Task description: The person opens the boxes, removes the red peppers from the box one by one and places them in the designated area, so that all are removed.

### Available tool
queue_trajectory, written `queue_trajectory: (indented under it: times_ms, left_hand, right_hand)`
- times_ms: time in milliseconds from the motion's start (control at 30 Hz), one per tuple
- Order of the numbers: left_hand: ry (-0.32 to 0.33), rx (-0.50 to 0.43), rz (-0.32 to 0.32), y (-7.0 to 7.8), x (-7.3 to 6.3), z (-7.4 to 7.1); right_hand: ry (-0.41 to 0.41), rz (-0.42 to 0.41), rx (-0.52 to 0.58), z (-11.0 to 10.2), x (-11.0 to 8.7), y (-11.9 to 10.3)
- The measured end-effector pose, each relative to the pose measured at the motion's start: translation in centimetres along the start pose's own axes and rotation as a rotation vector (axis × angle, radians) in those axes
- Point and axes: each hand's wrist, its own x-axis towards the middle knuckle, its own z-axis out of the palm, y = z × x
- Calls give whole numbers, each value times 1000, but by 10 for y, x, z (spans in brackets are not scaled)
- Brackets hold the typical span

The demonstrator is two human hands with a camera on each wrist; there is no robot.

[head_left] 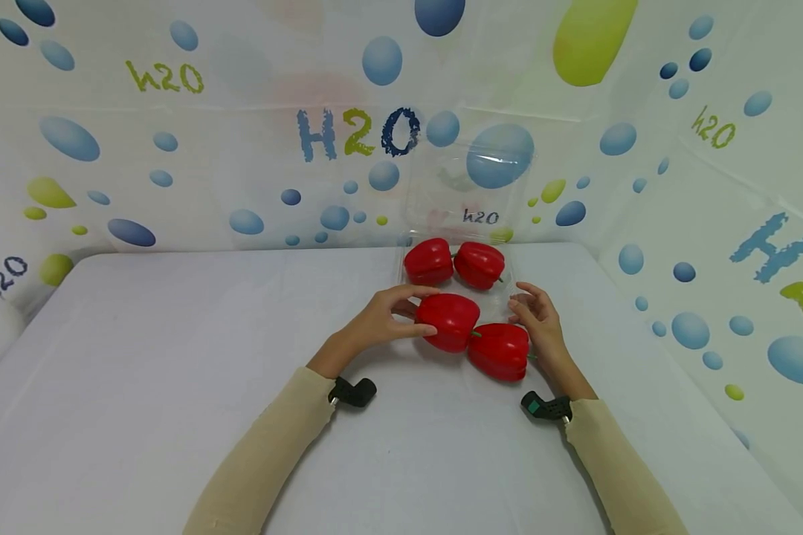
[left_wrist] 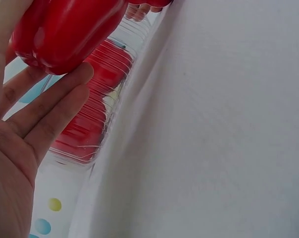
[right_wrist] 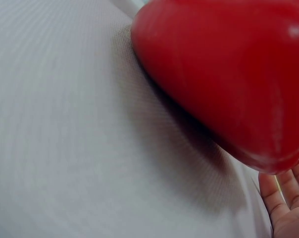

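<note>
My left hand (head_left: pixel 378 321) holds a red bell pepper (head_left: pixel 450 321) between thumb and fingers, at the front of a clear plastic clamshell box (head_left: pixel 491 303). In the left wrist view, that pepper (left_wrist: pixel 73 34) is raised beside the box's ribbed wall. Two more red peppers, one on the left (head_left: pixel 429 261) and one on the right (head_left: pixel 479 265), lie inside at the back. A fourth pepper (head_left: pixel 500 351) rests on the table before the box, close to my right hand (head_left: pixel 540 324). The right fingers are loosely bent at the box's right side.
The box's transparent lid (head_left: pixel 468 186) stands raised against the patterned backdrop (head_left: pixel 254 163). White cloth covers the table (head_left: pixel 194 357). A patterned side curtain (head_left: pixel 723 245) hangs on the right.
</note>
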Motion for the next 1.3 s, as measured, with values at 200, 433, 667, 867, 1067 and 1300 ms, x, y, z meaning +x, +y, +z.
queue_trajectory:
  times_ms: [200, 433, 667, 867, 1067, 1300]
  left_hand:
    - [-13, -9, 38, 20, -5, -3]
    - [-7, -7, 70, 21, -5, -4]
    - [3, 5, 94, 22, -6, -4]
    - [-8, 3, 89, 10, -5, -4]
    - [-6, 14, 11, -13, -4, -4]
    - [-25, 19, -1, -18, -6, -5]
  right_hand:
    - [0, 8, -8, 0, 0, 0]
    - [6, 10, -12, -1, 1, -1]
    - [8, 10, -16, -1, 1, -2]
    - [2, 7, -19, -1, 0, -2]
    - [11, 16, -21, 0, 0, -2]
    - [13, 25, -11, 0, 0, -1]
